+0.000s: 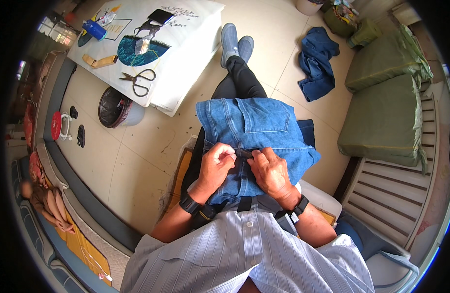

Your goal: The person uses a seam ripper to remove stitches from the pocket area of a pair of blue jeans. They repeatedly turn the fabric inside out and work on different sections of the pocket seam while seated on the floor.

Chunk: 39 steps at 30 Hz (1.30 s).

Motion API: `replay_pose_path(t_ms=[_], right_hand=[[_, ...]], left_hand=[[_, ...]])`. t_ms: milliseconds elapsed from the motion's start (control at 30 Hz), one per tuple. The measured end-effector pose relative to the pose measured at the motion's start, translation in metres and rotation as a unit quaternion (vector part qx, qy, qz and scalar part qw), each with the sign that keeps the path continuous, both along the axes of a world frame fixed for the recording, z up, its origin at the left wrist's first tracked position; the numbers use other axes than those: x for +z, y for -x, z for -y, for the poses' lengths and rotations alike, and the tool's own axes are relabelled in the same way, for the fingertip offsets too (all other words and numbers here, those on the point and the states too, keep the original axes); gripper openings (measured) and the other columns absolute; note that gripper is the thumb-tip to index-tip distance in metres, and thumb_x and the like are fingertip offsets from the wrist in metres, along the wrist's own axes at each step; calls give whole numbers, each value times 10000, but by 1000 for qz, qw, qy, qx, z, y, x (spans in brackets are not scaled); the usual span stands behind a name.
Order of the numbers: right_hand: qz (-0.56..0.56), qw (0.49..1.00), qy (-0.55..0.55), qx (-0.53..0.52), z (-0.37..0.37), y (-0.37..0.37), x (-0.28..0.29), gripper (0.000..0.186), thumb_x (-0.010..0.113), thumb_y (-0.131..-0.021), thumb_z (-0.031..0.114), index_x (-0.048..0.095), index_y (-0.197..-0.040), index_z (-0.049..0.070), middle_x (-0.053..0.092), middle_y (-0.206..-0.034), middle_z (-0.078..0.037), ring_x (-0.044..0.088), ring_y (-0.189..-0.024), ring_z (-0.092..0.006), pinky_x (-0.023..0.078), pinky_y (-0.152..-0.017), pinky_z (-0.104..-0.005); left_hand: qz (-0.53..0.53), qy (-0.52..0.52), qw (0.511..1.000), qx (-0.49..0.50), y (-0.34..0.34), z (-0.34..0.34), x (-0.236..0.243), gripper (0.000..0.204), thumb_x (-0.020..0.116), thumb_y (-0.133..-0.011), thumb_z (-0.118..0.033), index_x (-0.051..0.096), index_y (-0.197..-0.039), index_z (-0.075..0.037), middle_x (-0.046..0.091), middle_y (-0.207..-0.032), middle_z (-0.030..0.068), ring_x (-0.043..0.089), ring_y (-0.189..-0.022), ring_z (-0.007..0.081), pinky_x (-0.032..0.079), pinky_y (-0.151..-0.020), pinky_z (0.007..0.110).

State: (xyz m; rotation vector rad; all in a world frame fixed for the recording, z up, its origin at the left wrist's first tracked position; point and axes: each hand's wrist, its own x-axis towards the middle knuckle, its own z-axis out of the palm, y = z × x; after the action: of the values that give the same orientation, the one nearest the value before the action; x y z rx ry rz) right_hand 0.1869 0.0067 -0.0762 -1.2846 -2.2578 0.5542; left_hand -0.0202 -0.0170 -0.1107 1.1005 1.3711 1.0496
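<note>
— Starting closest in, what to report of the left hand (pixel 217 165)?
— Seen with thumb and fingers pressed together, at 9 o'clock of what looks like a dark strip of cloth (pixel 243 153); cannot tell what, if anything, is caught between.
— And of the right hand (pixel 270 172)?
— Reaching in from 3 o'clock, fingers curled, apparently pinching the strip's near end against the thumb.
— Where to look for the blue denim garment (pixel 278 139)?
— Across the lap, beneath both hands, with a patch pocket (pixel 266 118) toward 1 o'clock.
— Which step to call this?
— Judging by the grip, working the strip at a seam, probably loosening or straightening; too small to be surer.
— And the next move?
— Would call for a fine, steady pinch, with the denim held taut.
— Looking farther out?
— Find a trash bin (pixel 136 116) near 10 o'clock, then black scissors (pixel 138 80) on the corner of the counter (pixel 186 63). At 1 o'clock, see crumpled dark denim (pixel 318 63) on the floor (pixel 278 46).
</note>
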Motion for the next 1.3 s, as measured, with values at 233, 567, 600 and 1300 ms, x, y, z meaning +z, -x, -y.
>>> replay_pose_path(t_ms=[233,567,600,1300], right_hand=[[-30,999,19,4,-1,0,0,204,769,-913,105,681,-1071,11,634,-895,-153,686,-721,-355,550,-563,-457],[-540,661,481,-200,-11,-18,10,198,656,-1064,213,693,-1098,22,588,-819,5,413,-541,-57,354,-485,-236],[-552,637,497,-206,-13,-23,13,208,665,-1061,224,691,-1108,24,591,-817,7,421,-550,-48,352,-489,-229],[-487,699,494,-174,-5,-29,-6,239,722,-1027,243,694,-1136,33,634,-838,-10,482,-573,-77,416,-504,-254]], left_hand=[[-2,1,1000,0,1,0,1,73,699,-977,-2,658,-1036,6,697,-893,33,691,-749,91,594,-679,266],[119,27,990,71,14,4,2,96,666,-983,8,660,-1069,-34,684,-924,31,682,-815,115,568,-765,276],[112,-2,988,104,22,4,-4,120,668,-973,23,661,-1076,-37,685,-941,28,677,-853,116,562,-799,273],[240,214,947,0,86,-9,11,139,703,-961,-72,665,-1094,-57,669,-923,2,624,-830,110,515,-780,275]])
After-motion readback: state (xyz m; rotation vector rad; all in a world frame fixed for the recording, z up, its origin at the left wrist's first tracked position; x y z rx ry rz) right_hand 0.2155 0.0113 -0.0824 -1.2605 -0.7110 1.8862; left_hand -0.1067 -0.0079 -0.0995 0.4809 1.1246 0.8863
